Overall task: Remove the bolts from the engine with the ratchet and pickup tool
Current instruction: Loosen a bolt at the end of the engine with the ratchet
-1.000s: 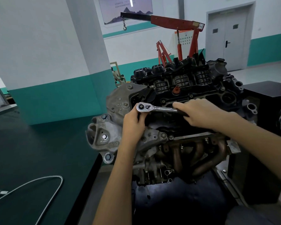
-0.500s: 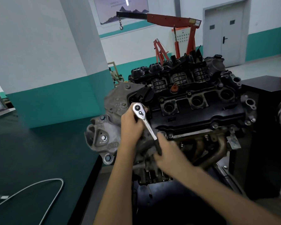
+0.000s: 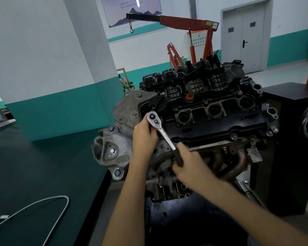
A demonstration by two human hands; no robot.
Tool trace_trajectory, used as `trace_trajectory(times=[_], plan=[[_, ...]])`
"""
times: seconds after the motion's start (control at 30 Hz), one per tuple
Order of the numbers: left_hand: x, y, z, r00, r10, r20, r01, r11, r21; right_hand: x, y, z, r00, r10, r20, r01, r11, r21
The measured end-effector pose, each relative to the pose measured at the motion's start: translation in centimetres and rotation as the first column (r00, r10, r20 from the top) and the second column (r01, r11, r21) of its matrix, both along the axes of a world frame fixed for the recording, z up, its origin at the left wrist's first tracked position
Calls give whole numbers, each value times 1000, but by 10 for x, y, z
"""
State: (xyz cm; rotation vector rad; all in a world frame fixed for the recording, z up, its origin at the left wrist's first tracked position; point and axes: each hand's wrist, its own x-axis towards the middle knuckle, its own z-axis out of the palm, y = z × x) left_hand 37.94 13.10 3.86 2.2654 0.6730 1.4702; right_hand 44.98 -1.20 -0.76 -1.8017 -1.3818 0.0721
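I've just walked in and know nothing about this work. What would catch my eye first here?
Most likely the big engine in the middle, black on top with grey metal at its left end. Right on it, two bare hands work a shiny ratchet: the left hand steadies its head, the right hand grips the dark handle lower down. Behind, a red engine crane reaches leftward across the back wall.

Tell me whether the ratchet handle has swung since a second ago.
Yes. The ratchet handle swung from lying across the engine cover down toward the person; its head stayed put.
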Motion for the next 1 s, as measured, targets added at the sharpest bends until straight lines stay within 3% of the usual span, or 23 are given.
trace_trajectory(times=[0.1,0.2,0.3,0.37,0.47,0.53,0.57,0.67,0.77,0.9,1.0], plan=[[0,3,-3,999,-33,33,35,996,-78,-44,21,-14,981,28,-194,-11,996,88],[-3,2,-3,996,-76,52,80,993,-84,-45,24,-13,976,39,-213,-22,996,82],[-6,1,1,987,-156,27,157,988,-5,-4,7,1,996,68,-50,-70,997,-43],[-7,1,3,983,-183,-9,183,983,15,36,-2,23,983,75,166,-53,989,-138],[-7,3,3,988,-154,1,154,987,-34,88,-3,70,809,69,583,73,974,-217],[-5,2,1,991,-130,30,131,991,-31,100,1,88,687,55,724,121,975,-189],[-4,0,1,993,-107,52,108,994,-27,99,1,88,677,34,735,131,977,-166],[0,-2,1,996,-50,76,52,998,-27,69,-8,55,804,-44,593,125,987,-97],[0,0,1,998,-39,52,41,998,-39,17,-5,12,989,-17,147,25,999,-47],[-1,1,0,995,-59,79,66,993,-94,-47,23,-16,984,32,-177,-24,998,51],[-3,1,1,995,-82,61,86,994,-63,-36,20,-14,991,29,-132,-28,1000,15]])
